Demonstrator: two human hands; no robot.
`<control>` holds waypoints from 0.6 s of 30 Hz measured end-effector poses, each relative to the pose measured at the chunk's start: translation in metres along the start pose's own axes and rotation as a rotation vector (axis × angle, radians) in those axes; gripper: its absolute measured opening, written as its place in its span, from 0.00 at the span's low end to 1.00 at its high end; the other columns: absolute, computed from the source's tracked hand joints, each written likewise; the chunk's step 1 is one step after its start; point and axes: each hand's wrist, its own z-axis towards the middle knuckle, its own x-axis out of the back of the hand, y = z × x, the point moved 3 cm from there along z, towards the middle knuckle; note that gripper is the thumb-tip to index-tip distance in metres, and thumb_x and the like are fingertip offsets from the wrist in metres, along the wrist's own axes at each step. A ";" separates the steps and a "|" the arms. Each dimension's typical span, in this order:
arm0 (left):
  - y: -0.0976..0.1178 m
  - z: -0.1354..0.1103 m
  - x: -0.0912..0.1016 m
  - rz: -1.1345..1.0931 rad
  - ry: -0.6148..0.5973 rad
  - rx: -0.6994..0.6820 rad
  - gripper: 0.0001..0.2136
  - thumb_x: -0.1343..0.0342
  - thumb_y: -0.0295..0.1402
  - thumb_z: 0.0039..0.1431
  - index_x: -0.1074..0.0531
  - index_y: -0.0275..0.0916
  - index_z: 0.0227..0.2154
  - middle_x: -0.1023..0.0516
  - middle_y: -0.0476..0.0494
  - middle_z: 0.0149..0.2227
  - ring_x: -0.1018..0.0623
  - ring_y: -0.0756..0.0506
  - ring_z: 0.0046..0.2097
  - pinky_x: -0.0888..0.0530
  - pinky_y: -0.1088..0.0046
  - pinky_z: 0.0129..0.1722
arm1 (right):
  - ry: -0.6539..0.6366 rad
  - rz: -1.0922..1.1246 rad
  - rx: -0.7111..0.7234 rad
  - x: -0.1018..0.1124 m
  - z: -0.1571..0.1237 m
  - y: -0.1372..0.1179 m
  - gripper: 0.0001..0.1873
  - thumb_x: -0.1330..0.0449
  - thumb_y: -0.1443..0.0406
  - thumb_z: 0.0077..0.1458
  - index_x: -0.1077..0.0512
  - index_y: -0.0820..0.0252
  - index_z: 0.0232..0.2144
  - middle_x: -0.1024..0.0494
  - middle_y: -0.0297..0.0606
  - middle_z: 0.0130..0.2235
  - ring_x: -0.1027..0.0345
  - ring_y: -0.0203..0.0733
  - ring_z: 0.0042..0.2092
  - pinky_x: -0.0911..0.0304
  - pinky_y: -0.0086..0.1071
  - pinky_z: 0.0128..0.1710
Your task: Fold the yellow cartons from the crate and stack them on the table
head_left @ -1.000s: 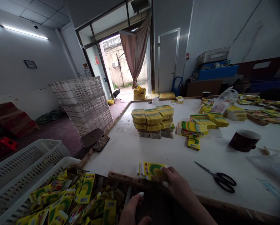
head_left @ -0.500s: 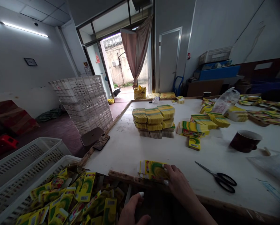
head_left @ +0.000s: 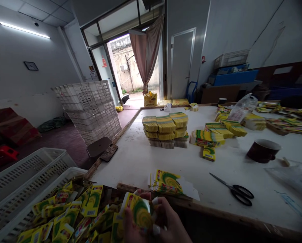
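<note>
Both hands meet at the bottom middle, below the near edge of the white table (head_left: 141, 158). My left hand (head_left: 130, 224) and my right hand (head_left: 170, 221) are closed on one yellow-and-green packet (head_left: 139, 211), held upright between them. Just beyond, a small fanned pile of the same packets (head_left: 166, 180) lies on the table's near edge, untouched. A white crate (head_left: 4, 221) at the lower left holds several loose yellow packets (head_left: 90, 202).
Tall stacks of bundled packets (head_left: 165, 130) stand mid-table, with more bundles (head_left: 216, 135) to their right. Black scissors (head_left: 235, 190) and a dark mug (head_left: 263, 151) lie on the right. A phone (head_left: 109, 152) rests on the left rim. Stacked white crates (head_left: 87, 108) stand on the floor.
My right hand has left the fanned pile on the table and drawn back to my left hand. Both now hold a packet that was not in them before.
</note>
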 end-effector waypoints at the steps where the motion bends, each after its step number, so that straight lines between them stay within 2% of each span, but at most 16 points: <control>1: 0.002 0.000 0.002 -0.095 0.052 -0.013 0.34 0.68 0.60 0.56 0.30 0.44 0.50 0.24 0.39 0.45 0.28 0.36 0.53 0.28 0.58 0.49 | -0.020 0.087 -0.016 -0.005 -0.001 0.005 0.22 0.37 0.65 0.40 0.40 0.55 0.38 0.35 0.27 0.27 0.41 0.33 0.27 0.46 0.26 0.27; 4: 0.007 -0.001 0.001 -0.230 0.078 -0.084 0.26 0.60 0.60 0.55 0.26 0.46 0.35 0.27 0.46 0.32 0.25 0.43 0.40 0.27 0.63 0.46 | -0.158 0.283 -0.078 -0.012 -0.002 0.016 0.25 0.34 0.57 0.41 0.41 0.55 0.38 0.36 0.27 0.27 0.42 0.31 0.27 0.47 0.25 0.28; 6: 0.009 -0.002 -0.005 -0.295 0.085 -0.124 0.24 0.56 0.59 0.54 0.28 0.44 0.29 0.32 0.48 0.29 0.28 0.46 0.35 0.27 0.67 0.43 | -0.204 0.285 -0.099 -0.014 -0.003 0.021 0.28 0.34 0.55 0.40 0.42 0.55 0.40 0.37 0.27 0.28 0.43 0.31 0.28 0.48 0.25 0.27; 7: 0.009 -0.002 -0.008 -0.339 0.113 -0.127 0.23 0.53 0.58 0.53 0.29 0.43 0.28 0.33 0.49 0.28 0.29 0.47 0.34 0.27 0.68 0.41 | -0.183 0.236 -0.094 -0.014 -0.004 0.023 0.30 0.33 0.56 0.39 0.43 0.55 0.41 0.38 0.27 0.28 0.44 0.31 0.28 0.50 0.25 0.27; 10: 0.006 -0.004 -0.016 -0.478 0.243 -0.095 0.19 0.44 0.53 0.50 0.31 0.40 0.25 0.34 0.49 0.26 0.31 0.48 0.31 0.27 0.69 0.39 | -0.078 0.015 -0.048 -0.015 -0.007 0.030 0.29 0.34 0.56 0.40 0.42 0.56 0.42 0.43 0.24 0.25 0.51 0.31 0.26 0.55 0.25 0.25; 12: 0.005 -0.004 -0.019 -0.528 0.302 -0.084 0.18 0.41 0.51 0.48 0.32 0.40 0.24 0.35 0.51 0.24 0.32 0.50 0.28 0.28 0.72 0.34 | -0.079 -0.052 -0.028 -0.016 -0.009 0.032 0.26 0.36 0.56 0.42 0.40 0.57 0.41 0.45 0.24 0.25 0.53 0.31 0.26 0.56 0.26 0.25; 15: 0.000 -0.002 -0.016 -0.491 0.378 -0.090 0.20 0.38 0.53 0.44 0.32 0.39 0.24 0.35 0.52 0.22 0.33 0.51 0.25 0.29 0.76 0.29 | -0.121 -0.048 -0.034 -0.016 -0.011 0.032 0.28 0.35 0.57 0.41 0.38 0.57 0.44 0.43 0.24 0.26 0.51 0.32 0.27 0.53 0.26 0.26; 18: -0.008 0.000 -0.011 -0.350 0.457 -0.053 0.23 0.37 0.55 0.40 0.28 0.39 0.31 0.27 0.48 0.28 0.25 0.46 0.31 0.27 0.73 0.33 | -0.036 -0.002 -0.034 -0.009 -0.009 0.027 0.25 0.35 0.58 0.42 0.35 0.56 0.43 0.36 0.27 0.27 0.43 0.35 0.29 0.47 0.26 0.29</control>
